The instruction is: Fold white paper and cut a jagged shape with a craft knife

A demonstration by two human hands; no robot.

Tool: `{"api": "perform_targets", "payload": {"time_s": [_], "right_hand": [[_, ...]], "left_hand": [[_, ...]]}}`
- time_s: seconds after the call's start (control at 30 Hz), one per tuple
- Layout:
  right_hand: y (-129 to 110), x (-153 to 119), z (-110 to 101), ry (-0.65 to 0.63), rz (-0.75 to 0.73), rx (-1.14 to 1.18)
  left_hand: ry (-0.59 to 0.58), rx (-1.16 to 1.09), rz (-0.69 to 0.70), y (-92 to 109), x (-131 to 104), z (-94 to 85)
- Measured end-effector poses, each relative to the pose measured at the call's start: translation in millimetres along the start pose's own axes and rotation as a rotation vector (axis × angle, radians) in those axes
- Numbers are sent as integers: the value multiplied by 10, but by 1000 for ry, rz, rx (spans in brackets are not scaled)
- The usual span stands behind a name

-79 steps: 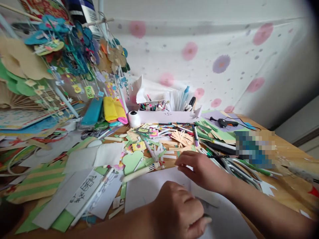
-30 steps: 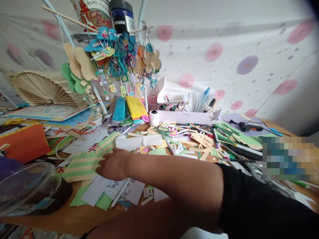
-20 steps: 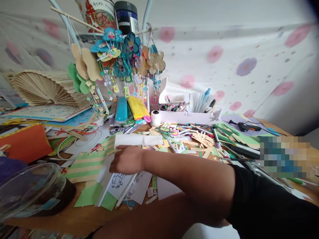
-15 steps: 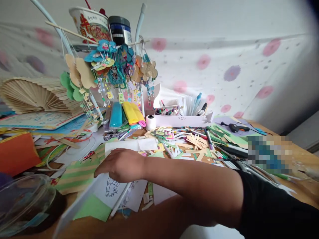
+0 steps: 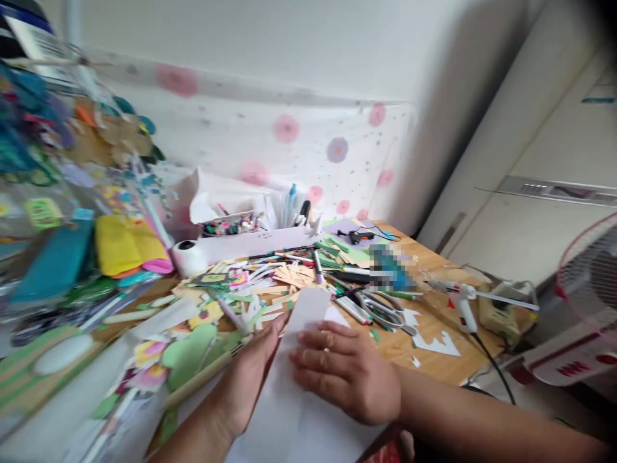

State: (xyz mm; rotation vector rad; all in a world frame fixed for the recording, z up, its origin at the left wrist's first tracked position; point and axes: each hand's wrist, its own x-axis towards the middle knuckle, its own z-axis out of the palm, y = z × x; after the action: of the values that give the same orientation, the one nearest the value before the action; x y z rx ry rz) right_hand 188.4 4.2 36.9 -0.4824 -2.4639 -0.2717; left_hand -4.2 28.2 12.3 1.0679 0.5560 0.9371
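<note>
Crowded table (image 5: 446, 368) — hands (image 5: 248, 376) (image 5: 349, 370) at paper (image 5: 279, 424) edges

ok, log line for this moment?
left hand: at left edge of white paper | right hand: laid on it | black glue gun: lying beyond both

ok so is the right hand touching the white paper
Touching. The head view shows the right hand laid over the white paper, its fingers flat across the surface.

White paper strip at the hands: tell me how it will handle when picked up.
The white paper strip looks thin, so it will probably be light. Being long and narrow, it may flex if held by one end. Its face looks smooth, so it might slide under the right hand.
</note>
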Motion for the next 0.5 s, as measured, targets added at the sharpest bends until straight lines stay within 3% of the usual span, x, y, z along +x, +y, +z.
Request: {"api": "perform_targets", "payload": {"time_s": [0.07, 0.1, 0.13, 0.2, 0.23, 0.33, 0.43, 0.5], "right_hand": [[82, -153, -14, 16, 0, 45], [178, -227, -51, 13, 59, 56], [306, -308, -104, 12, 155, 51], [618, -501, -223, -95, 567, -40], [775, -610, -273, -116, 677, -76], [1129, -913, -338, -190, 804, -93], [1277, -1083, -325, -249, 858, -97], [1326, -1117, -336, -277, 895, -118]], "left_hand": [[156, -160, -270, -12, -44, 49], [184, -178, -343, -1, -58, 68], [193, -199, -370, 18, -62, 82], [197, -255, -368, 60, -48, 91], [202, -278, -360, 74, -35, 85], [260, -297, -405, 64, -7, 27], [383, -272, -445, -4, -21, -64], [395, -252, -472, -46, -35, -130]]}}
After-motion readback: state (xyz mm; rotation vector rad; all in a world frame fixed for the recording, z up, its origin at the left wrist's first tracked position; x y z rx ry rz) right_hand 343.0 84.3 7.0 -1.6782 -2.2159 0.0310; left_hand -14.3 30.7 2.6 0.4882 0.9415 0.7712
